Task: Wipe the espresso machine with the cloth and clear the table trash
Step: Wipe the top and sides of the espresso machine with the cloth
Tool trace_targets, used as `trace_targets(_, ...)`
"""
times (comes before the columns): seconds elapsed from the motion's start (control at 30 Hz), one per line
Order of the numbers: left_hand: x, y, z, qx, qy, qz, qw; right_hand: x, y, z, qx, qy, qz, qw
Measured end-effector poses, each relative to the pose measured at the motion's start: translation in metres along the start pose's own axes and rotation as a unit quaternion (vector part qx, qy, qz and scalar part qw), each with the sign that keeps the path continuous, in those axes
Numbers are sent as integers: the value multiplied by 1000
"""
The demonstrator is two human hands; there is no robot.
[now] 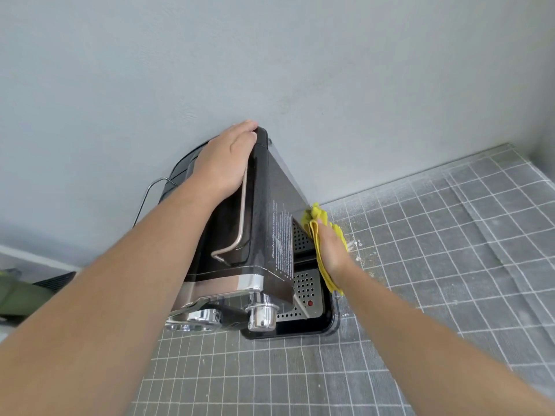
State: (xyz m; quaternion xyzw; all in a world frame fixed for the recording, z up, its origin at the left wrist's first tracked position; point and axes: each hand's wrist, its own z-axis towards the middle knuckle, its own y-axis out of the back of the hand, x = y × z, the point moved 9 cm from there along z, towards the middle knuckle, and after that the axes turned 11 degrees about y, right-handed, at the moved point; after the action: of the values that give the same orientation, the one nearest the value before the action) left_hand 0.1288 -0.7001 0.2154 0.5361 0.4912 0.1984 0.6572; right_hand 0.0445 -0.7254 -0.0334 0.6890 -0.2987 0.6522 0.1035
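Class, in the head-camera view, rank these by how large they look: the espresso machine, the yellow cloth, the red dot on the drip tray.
1. Espresso machine, by far the largest.
2. Yellow cloth, partly covered by the right hand, so its full size is unsure.
3. Red dot, the smallest.

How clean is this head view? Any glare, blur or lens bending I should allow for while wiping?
Head view: soft, even light, only faint shadows; bright glints on the chrome group head; wide-angle bending slants the espresso machine and curves the table's grid; slight softness on the yellow cloth and right hand; left hand sharp.
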Motion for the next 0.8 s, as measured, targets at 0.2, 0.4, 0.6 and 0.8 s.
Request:
trace_targets(0.2, 0, 0, 0, -5, -7, 29, 1000, -14, 4, -32, 1, -27, 4, 1000)
trace_targets(0.4, 1, -1, 1, -11, -4, 23, 1000, 83, -15, 24, -8, 38, 11, 999)
trace_targets(0.6, 1, 0, 0, -9, 3, 18, 1000, 164, -51, -37, 53, 264, 21, 963)
trace_targets(0.8, -1, 3, -3, -19, -2, 41, 999, 141, -43, -7, 35, 177, -5, 984)
